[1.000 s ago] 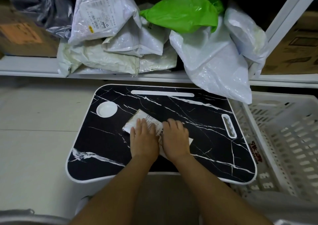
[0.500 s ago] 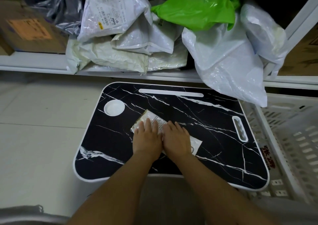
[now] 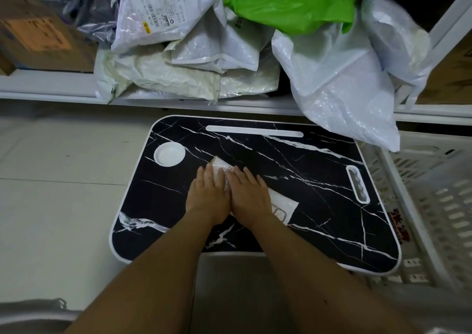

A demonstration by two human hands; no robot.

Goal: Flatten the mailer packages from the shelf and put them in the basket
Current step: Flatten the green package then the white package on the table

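Pressing down side by side at the centre of the frame, the left hand (image 3: 208, 195) and the right hand (image 3: 249, 197) lie flat, fingers straight, on a small white mailer (image 3: 283, 207) that rests on the black marbled bench (image 3: 319, 180). The hands cover most of it: one corner pokes out above the fingertips toward the upper left, another shows to the lower right of the right hand. So its long axis runs on a diagonal from upper left to lower right, and nothing is gripped by either hand.

The white basket (image 3: 434, 206) stands just beside the bench at the right edge of the frame, on the side of the mailer's lower-right end. The right hand is the nearer one to it, and probably the natural one to carry the flattened piece across.

More mailer packages (image 3: 332, 78) remain heaped on the shelf (image 3: 51, 91) along the top of the frame, one large white bag drooping over the bench's upper right corner.
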